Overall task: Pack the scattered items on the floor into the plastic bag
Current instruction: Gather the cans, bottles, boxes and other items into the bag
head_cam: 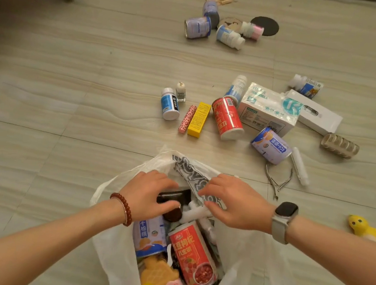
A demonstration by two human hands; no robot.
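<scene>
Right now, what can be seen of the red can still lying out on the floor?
The red can lies on its side on the pale floor, tilted so its white lidded end points toward the camera and slightly right. Its body is red with white lettering and looks like printed metal. It sits between the yellow box to its left and the white tissue pack to its right, seeming to touch the pack. A blue-and-white bottle lies just behind its far end. Neither hand touches it.

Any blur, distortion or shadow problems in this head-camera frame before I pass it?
Head view: wide-angle bending curves the floor tile seams; a dark, blurred smear covers the upper-left corner; lighting is soft and even, with faint shadows; far bottles are soft, while the plastic bag, the red can inside it and both hands are reasonably sharp.
</scene>
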